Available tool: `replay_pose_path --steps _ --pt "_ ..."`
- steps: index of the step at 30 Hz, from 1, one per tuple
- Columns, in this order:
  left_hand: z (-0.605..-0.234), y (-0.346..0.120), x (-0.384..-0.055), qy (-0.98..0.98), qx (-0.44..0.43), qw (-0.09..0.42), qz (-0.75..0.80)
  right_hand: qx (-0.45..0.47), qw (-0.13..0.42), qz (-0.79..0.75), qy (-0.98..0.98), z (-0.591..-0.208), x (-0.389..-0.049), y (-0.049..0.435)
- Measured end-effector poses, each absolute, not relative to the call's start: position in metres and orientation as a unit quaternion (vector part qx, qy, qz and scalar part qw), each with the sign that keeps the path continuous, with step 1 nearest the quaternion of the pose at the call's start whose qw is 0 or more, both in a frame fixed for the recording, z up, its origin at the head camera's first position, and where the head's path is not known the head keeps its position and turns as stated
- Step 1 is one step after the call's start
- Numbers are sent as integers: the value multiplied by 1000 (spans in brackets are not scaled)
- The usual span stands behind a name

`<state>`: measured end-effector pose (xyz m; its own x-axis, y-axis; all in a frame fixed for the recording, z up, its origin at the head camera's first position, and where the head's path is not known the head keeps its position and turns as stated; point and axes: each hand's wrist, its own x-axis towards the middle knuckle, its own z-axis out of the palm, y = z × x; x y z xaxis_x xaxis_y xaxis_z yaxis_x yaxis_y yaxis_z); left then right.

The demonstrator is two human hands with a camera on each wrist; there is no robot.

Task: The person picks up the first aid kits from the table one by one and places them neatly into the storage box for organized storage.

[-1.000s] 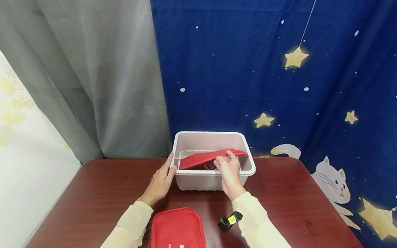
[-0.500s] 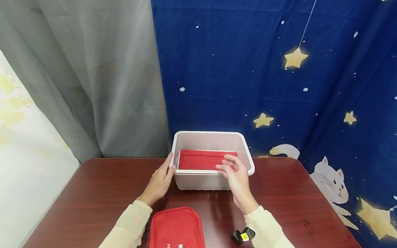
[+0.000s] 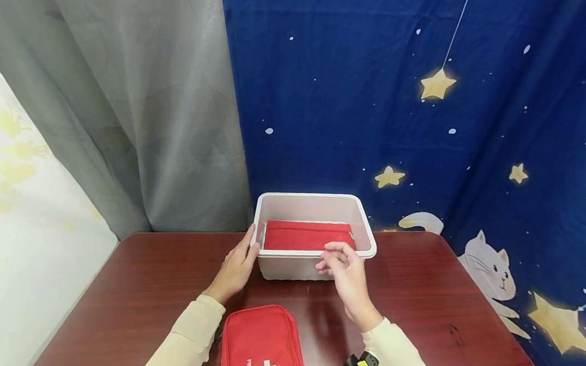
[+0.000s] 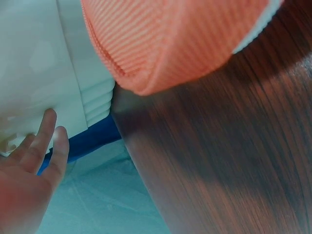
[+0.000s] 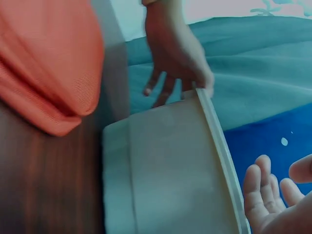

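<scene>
A white plastic bin [image 3: 289,268] stands at the table's far edge. Inside it lies a flat red piece of cloth or pouch [image 3: 307,236] with a seam across it. My left hand [image 3: 235,270] rests along the bin's left side, its straight fingers on the outer wall [image 4: 29,63] and the thumb at the front rim. Just in front of the bin's right front rim is my right hand [image 3: 348,276], with nothing in its loosely bent fingers [image 5: 253,187]. Between the forearms lies a red first aid pouch [image 3: 259,337] with a white cross.
A dark red wooden table [image 3: 425,297] carries everything. Behind it hang a grey curtain [image 3: 187,127] and a blue star-patterned curtain [image 3: 318,94]. A black device with a yellow label [image 3: 362,364] sits at the right wrist.
The right hand has let go of the red piece, which dropped from tilted to flat inside the bin. That hand has drawn back over the front rim. The left hand has stayed put.
</scene>
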<state>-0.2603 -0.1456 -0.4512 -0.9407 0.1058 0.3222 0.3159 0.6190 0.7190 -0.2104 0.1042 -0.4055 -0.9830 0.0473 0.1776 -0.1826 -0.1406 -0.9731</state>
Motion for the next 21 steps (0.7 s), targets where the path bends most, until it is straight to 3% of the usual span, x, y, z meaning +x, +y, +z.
replay_pose_path --steps 21 --pt "-451 -147 -261 -890 -123 121 -423 128 -87 690 -707 -442 -196 87"
